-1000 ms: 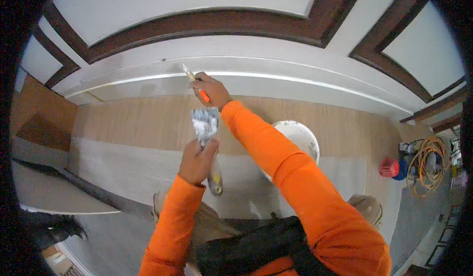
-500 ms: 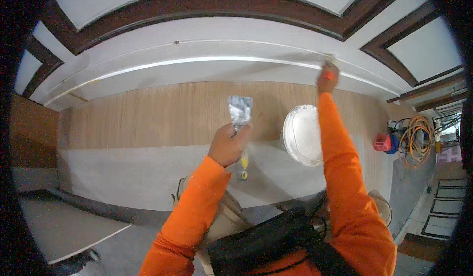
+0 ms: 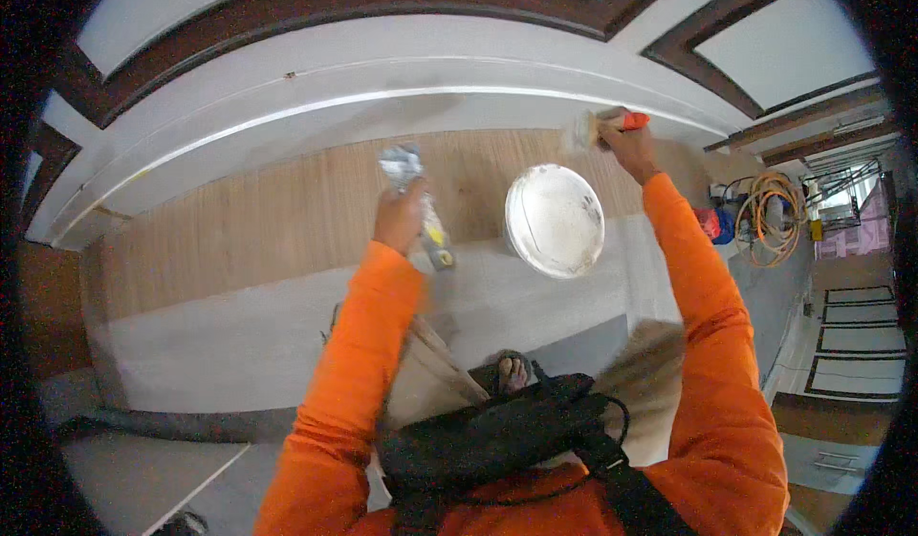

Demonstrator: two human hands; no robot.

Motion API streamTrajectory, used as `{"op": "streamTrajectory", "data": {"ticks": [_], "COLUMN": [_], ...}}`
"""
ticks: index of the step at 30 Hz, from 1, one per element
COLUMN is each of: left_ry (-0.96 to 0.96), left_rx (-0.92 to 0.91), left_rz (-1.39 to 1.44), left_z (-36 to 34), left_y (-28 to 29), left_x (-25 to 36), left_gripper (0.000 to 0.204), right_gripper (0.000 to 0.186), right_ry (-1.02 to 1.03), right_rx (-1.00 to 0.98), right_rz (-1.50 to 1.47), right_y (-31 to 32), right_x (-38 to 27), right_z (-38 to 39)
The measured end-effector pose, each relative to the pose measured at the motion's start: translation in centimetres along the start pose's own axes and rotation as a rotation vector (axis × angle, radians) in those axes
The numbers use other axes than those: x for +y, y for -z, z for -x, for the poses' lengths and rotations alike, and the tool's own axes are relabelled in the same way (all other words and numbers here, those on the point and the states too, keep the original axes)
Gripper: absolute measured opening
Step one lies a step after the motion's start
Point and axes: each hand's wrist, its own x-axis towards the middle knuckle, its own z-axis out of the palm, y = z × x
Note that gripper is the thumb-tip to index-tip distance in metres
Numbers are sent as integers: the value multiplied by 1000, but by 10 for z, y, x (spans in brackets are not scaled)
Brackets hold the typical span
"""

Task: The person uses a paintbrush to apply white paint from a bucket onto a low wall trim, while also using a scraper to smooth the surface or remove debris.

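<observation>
My left hand [image 3: 400,218] is wrapped round a putty knife [image 3: 435,235] with a grey and yellow handle. Its pale, smeared blade points toward the wall, above the wood-grain board. In my right hand [image 3: 626,142] is a paintbrush [image 3: 635,122] with an orange-red handle; its pale bristles point left and are blurred. The brush is near the foot of the wall, beyond the bucket. Between my hands stands a round white bucket [image 3: 555,220], its top white with dark smudges at the right rim. I cannot tell whether that top is a lid or the contents.
Ahead runs a white wall [image 3: 316,82] with dark brown trim and a narrow ledge. The wood-grain surface [image 3: 239,206] has a whitish strip on my side. Coiled orange hose [image 3: 773,216] lies at the right beside blue and red items. A black bag [image 3: 497,436] hangs at my waist.
My right hand has come back from the wall ledge with the paintbrush, whose bristles now point left. My left hand with the putty knife has shifted left and tilted. The whole view has turned slightly.
</observation>
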Motion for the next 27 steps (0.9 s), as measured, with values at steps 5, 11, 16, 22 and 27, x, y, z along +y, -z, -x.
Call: {"op": "streamTrajectory", "data": {"ticks": [5, 11, 16, 22, 27], "left_ry": [222, 438, 234, 327, 244], "left_rx": [85, 451, 376, 418, 443], "left_rz": [-257, 113, -222, -231, -103], "left_z": [7, 27, 42, 39, 40], "left_y": [53, 104, 94, 92, 81], "left_x": [-27, -30, -4, 4, 11], "left_gripper": [23, 37, 36, 43, 41], "right_gripper": [32, 34, 36, 42, 42], "right_ry": [-71, 62, 23, -20, 54], "right_rx": [-253, -285, -342, -239, -162], "right_rz": [210, 278, 353, 26, 170], "right_y": [-20, -62, -59, -21, -32], "right_x": [87, 140, 137, 124, 106], "right_z": [45, 55, 59, 69, 92]}}
